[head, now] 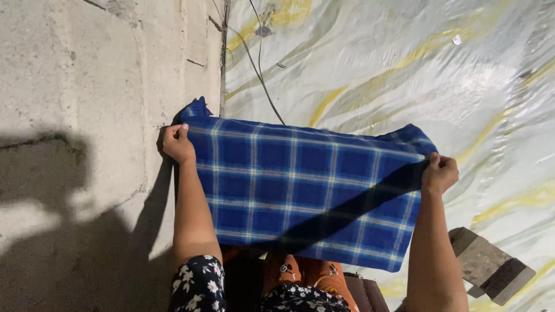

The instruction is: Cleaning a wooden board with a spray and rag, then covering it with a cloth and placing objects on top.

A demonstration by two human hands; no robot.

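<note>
A blue plaid cloth with pale crossing stripes is stretched flat between my two hands. My left hand pinches its upper left corner, next to the grey concrete wall. My right hand grips the upper right corner, fingers closed on the fabric. The cloth hangs down over my lap, and the shadow of an arm crosses it diagonally. Below its lower edge show orange printed fabric and my dark floral sleeve.
A white plastic sheet with yellow streaks covers the ground ahead and to the right. A thin black cable runs down along the wall's edge. A wooden block lies at lower right. My shadow falls on the wall at left.
</note>
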